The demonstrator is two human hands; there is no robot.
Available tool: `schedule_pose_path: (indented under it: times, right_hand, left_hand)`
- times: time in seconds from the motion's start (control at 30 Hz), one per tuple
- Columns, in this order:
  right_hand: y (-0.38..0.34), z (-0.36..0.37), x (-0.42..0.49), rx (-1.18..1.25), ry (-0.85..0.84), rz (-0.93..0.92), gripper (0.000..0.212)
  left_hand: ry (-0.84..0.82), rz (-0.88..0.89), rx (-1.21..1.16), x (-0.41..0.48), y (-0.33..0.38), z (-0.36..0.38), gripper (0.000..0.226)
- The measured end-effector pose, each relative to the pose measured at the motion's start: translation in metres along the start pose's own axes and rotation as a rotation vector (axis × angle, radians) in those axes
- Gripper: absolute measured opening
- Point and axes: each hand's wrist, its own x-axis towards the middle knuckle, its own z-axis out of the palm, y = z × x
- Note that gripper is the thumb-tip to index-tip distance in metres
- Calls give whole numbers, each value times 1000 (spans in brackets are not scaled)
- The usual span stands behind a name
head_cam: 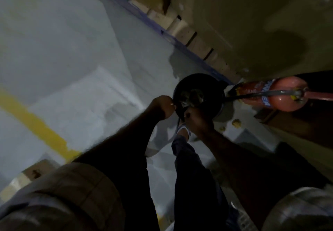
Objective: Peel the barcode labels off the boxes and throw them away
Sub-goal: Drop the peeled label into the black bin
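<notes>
The view is dim and blurred. A round black bin point(212, 86) stands on the floor with pale label scraps point(195, 94) inside. My left hand point(162, 107) hovers at the bin's near-left rim with its fingers curled, and a small pale label piece point(173, 104) shows at its fingertips. My right hand point(197, 120) is just to its right over the near rim, fingers curled toward the same spot. Large brown cardboard boxes point(252, 19) fill the upper right.
The boxes sit on a wooden pallet point(191, 32) along a blue floor line. A red fire extinguisher point(281, 95) stands right of the bin. A yellow stripe point(36, 122) crosses the grey floor at left. My foot point(182, 131) is below the bin.
</notes>
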Motion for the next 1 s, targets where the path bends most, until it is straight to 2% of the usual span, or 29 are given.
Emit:
schedule_pose_path:
  times: [0.03,0.13,0.4,0.67,0.83,1.0]
  right_hand:
    - [-20,-1,-6,-41,-39,-42,47]
    - [-85,1,-26,-199,-96,-156,25]
    - [-274,83,-90,-293,-141,-435,19]
    - [-469,237,-195,-512,-309,-741,27]
    - [-549,329,-242,-664,-396,-870,27]
    - [-600,406,-278,-836,-476,-973,29]
  left_hand:
    - [6,-30,-36,-14,-11,-10,49]
    - [71,-101,-148,-59,-59,-35,48]
    - [319,-326,-346,-212,-260,-54,41]
    - [559,-534,-727,-373,-461,-10,40]
    - [654,-653,-1005,-436,-544,26,41]
    - [727,-792,-1157,-493,-600,78,32]
